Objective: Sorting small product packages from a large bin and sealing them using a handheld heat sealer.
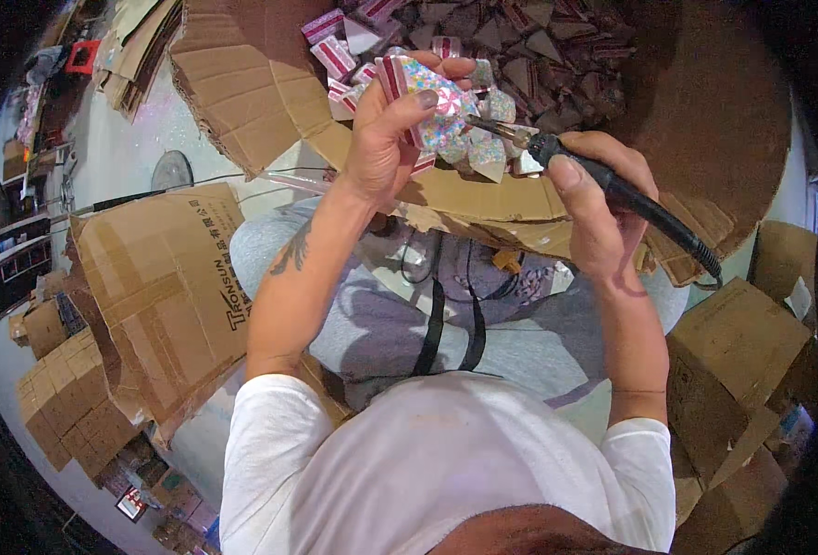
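Note:
My left hand (386, 139) grips a wedge-shaped toy cake slice (427, 97), thumb on its top. Its top is white with pastel speckles and a pink swirl, and its side is striped dark red and white. My right hand (603, 194) is closed around the black handle of a soldering iron (571, 165), whose tip points left at the slice. The tip is at or very near the slice's edge; whether it touches I cannot tell. Just below and beyond my hands lie many more toy cake slices (488, 157) in a large cardboard box.
The large open cardboard box (719, 120) reaches across the far side, its cut flap (511, 199) bent toward my lap. A flattened carton (168, 287) leans at my left, and another carton (737, 342) stands at my right. The iron's cord (705, 257) hangs beside the box.

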The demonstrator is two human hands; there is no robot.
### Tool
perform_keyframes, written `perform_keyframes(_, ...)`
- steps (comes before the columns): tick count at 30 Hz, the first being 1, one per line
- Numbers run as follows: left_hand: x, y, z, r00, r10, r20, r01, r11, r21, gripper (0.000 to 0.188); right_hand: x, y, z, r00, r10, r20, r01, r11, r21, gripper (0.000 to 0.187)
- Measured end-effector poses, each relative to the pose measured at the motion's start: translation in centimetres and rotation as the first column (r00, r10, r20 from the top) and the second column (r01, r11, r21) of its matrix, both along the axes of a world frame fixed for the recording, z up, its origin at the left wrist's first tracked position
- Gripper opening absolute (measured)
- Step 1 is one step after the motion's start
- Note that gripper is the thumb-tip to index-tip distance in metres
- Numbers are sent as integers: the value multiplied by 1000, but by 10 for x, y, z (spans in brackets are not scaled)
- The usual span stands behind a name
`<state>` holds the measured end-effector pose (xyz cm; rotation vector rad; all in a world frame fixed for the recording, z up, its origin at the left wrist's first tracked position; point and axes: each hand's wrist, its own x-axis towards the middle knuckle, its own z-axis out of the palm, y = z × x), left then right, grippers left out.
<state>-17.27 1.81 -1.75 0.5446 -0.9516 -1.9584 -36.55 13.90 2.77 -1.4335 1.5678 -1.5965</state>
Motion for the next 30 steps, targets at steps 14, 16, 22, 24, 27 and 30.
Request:
perform_keyframes(14, 0, 0, -2, 1000, 2, -4, -2, 1000, -3, 42, 2, -1, 0, 999, 2, 43, -3, 1000, 17, 30)
perform_keyframes(16, 0, -1, -3, 1000, 12, 26, -10, 998, -54, 42, 3, -1, 2, 999, 9, 52, -10, 999, 31, 29)
perform_keyframes(22, 0, 1, -3, 999, 31, 29, -30, 999, -42, 42, 4, -4, 6, 999, 36, 38, -36, 999, 18, 25)
perform_keyframes(24, 0, 1, -3, 999, 29, 27, -28, 999, -35, 42, 3, -5, 0, 1000, 26, 1, -26, 1000, -12, 25)
perform_keyframes(27, 0, 1, -3, 999, 29, 24, -28, 999, -30, 42, 6, -5, 0, 1000, 10, 19, -10, 1000, -4, 26)
perform_keyframes(30, 0, 1, -3, 999, 26, 35, -24, 999, -39, 42, 7, -4, 1, 995, 9, 103, -14, 999, 43, 26)
